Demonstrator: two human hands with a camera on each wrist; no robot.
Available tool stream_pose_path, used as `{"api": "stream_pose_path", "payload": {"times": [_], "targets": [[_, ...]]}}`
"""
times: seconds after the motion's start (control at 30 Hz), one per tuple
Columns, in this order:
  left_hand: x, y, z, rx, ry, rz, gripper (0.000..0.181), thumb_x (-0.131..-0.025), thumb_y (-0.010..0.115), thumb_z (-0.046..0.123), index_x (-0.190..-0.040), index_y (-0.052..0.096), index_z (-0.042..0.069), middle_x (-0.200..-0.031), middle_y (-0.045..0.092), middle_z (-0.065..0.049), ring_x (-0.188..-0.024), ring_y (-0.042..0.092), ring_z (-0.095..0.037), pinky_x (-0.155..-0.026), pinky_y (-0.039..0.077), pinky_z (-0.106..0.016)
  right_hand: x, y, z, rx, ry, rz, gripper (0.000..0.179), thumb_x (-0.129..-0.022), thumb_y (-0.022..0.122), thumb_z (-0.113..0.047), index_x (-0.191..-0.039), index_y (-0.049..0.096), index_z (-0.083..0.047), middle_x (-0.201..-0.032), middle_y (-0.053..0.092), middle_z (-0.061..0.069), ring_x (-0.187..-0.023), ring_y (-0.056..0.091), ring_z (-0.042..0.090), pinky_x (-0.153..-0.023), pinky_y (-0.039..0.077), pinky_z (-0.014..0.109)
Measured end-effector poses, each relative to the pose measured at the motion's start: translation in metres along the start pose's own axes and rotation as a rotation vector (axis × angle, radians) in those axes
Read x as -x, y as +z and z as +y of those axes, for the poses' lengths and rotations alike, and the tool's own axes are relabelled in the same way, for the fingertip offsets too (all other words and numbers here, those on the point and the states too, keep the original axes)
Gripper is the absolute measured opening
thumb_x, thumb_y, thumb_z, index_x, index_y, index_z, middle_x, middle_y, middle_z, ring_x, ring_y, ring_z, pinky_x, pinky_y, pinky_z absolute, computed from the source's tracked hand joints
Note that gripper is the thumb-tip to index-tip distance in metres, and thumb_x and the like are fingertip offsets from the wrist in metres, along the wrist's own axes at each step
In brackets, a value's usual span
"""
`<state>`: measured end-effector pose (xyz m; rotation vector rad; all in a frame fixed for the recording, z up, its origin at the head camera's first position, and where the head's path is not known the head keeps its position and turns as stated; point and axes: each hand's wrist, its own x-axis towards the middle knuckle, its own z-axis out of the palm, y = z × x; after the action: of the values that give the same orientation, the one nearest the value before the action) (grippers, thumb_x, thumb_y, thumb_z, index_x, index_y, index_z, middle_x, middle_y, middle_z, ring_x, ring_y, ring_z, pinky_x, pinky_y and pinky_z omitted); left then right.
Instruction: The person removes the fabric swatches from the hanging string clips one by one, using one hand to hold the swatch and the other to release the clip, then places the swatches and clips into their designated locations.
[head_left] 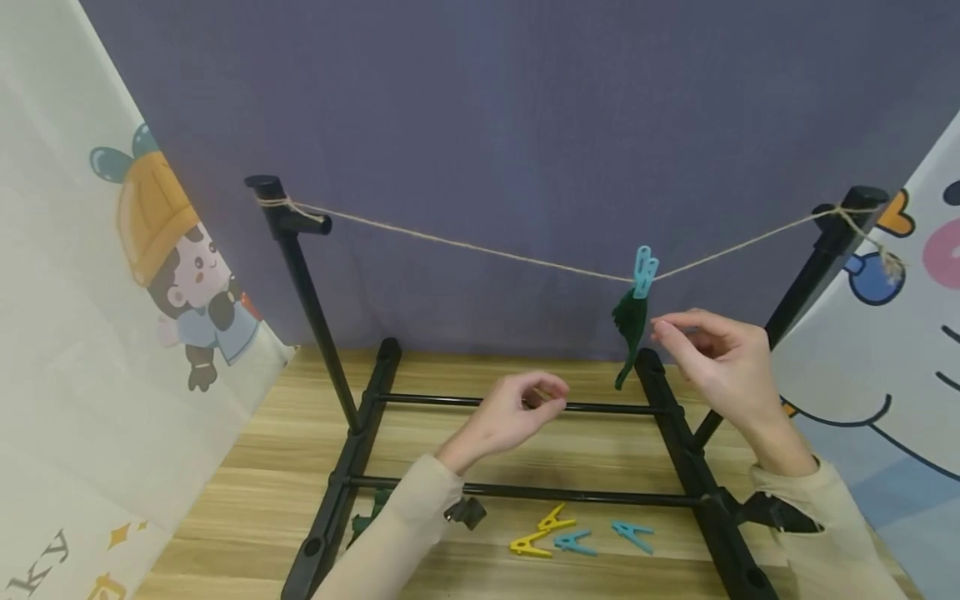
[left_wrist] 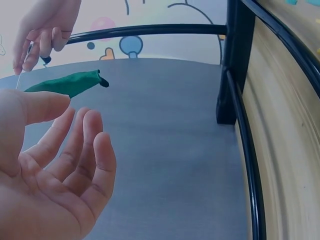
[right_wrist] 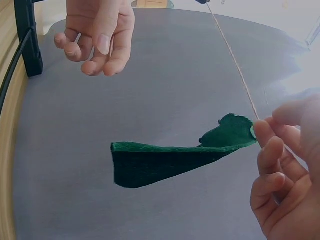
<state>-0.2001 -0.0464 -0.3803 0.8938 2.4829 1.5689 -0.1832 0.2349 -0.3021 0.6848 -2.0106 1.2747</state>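
Note:
A dark green piece of cloth [head_left: 632,329] hangs from the twine [head_left: 457,243], held by a light blue clothespin [head_left: 644,273]. To the right of the cloth is my right hand [head_left: 720,358], its thumb and index finger close together and nothing seen between them. In the right wrist view its fingertips overlap the twine by the cloth's [right_wrist: 170,162] clipped end. My left hand [head_left: 517,408] hovers lower, left of the cloth, with fingers loosely bent and holding nothing. From the left wrist, its palm [left_wrist: 65,195] shows bare below the green cloth [left_wrist: 75,84].
The twine is tied between two posts of a black frame [head_left: 307,308], whose crossbars [head_left: 585,495] run low over the wooden table [head_left: 247,492]. Yellow clothespins [head_left: 531,546] and blue clothespins [head_left: 633,535] lie in front. Another green piece [head_left: 362,525] is partly hidden by my left sleeve.

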Motion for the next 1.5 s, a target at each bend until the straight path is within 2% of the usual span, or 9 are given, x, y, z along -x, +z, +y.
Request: {"api": "stream_pose_path", "payload": {"times": [0.07,0.33,0.57,0.67,0.83,0.97,1.1,1.33,1.5], "targets": [[-0.001,0.000,0.001,0.002,-0.002,0.007,0.023,-0.106,0.067,0.025,-0.127,0.074,0.019,-0.119,0.077,0.001,-0.094,0.068,-0.006,-0.082,0.057,-0.026,-0.002,-0.001,-0.001,0.006,-0.006,0.003,0.017,-0.093,0.069,0.015,-0.103,0.079,0.006,-0.072,0.072,-0.017,-0.039,0.038,0.005,-0.037,0.026,0.029],[-0.008,0.003,0.004,0.014,0.004,0.035,0.023,-0.104,0.068,0.021,-0.126,0.074,0.016,-0.118,0.078,-0.002,-0.095,0.068,-0.008,-0.080,0.058,-0.025,-0.013,-0.002,-0.009,0.024,-0.038,0.018,0.015,-0.094,0.069,0.014,-0.104,0.078,0.009,-0.089,0.078,-0.019,-0.041,0.045,0.004,-0.038,0.029,0.028],[-0.014,0.009,0.006,0.047,0.014,0.061,0.022,-0.104,0.069,0.021,-0.124,0.074,0.013,-0.116,0.078,-0.005,-0.091,0.067,-0.008,-0.079,0.057,-0.024,-0.019,-0.004,-0.017,0.120,0.032,-0.002,0.015,-0.096,0.074,0.003,-0.109,0.080,0.002,-0.058,0.063,-0.018,-0.038,0.040,0.005,-0.037,0.025,0.028],[-0.015,0.011,0.008,0.063,0.022,0.067,0.022,-0.104,0.069,0.021,-0.124,0.074,0.012,-0.117,0.078,-0.005,-0.092,0.067,-0.008,-0.080,0.057,-0.024,-0.021,-0.005,-0.018,0.128,0.024,0.006,0.015,-0.096,0.074,0.002,-0.109,0.080,0.001,-0.056,0.062,-0.015,-0.037,0.040,0.006,-0.037,0.025,0.028],[-0.017,0.015,0.012,0.078,0.038,0.081,0.022,-0.105,0.067,0.021,-0.125,0.073,0.013,-0.119,0.077,-0.005,-0.094,0.066,-0.009,-0.082,0.056,-0.024,-0.027,-0.004,-0.020,0.163,-0.035,0.029,0.017,-0.094,0.075,0.003,-0.109,0.081,0.000,-0.065,0.063,-0.020,-0.039,0.039,0.004,-0.038,0.026,0.027],[-0.021,0.018,0.016,0.089,0.046,0.100,0.023,-0.105,0.067,0.022,-0.125,0.073,0.014,-0.120,0.076,-0.003,-0.095,0.066,-0.007,-0.082,0.056,-0.023,-0.033,-0.001,-0.023,0.178,-0.073,0.061,0.017,-0.093,0.075,0.005,-0.108,0.081,0.000,-0.082,0.068,-0.025,-0.041,0.039,0.001,-0.040,0.025,0.025],[-0.026,0.018,0.021,0.102,0.066,0.125,0.023,-0.106,0.067,0.023,-0.125,0.074,0.015,-0.120,0.076,-0.003,-0.094,0.066,-0.005,-0.080,0.057,-0.023,-0.040,0.000,-0.027,0.170,-0.104,0.099,0.015,-0.092,0.074,0.007,-0.106,0.081,0.003,-0.091,0.069,-0.026,-0.042,0.041,-0.001,-0.041,0.025,0.023],[-0.033,0.013,0.032,0.100,0.095,0.133,0.023,-0.105,0.066,0.022,-0.125,0.074,0.013,-0.120,0.077,-0.004,-0.094,0.066,-0.007,-0.083,0.055,-0.023,-0.046,-0.001,-0.030,0.182,-0.084,0.119,0.014,-0.096,0.075,-0.005,-0.108,0.082,0.000,-0.096,0.074,-0.017,-0.045,0.044,0.000,-0.042,0.027,0.022],[-0.039,0.010,0.040,0.108,0.112,0.154,0.025,-0.105,0.066,0.024,-0.127,0.073,0.014,-0.123,0.076,-0.005,-0.093,0.066,-0.004,-0.082,0.057,-0.024,-0.047,-0.001,-0.032,0.206,-0.058,0.115,0.016,-0.095,0.076,-0.003,-0.110,0.081,-0.002,-0.105,0.073,-0.019,-0.044,0.044,0.001,-0.043,0.029,0.021]]}}
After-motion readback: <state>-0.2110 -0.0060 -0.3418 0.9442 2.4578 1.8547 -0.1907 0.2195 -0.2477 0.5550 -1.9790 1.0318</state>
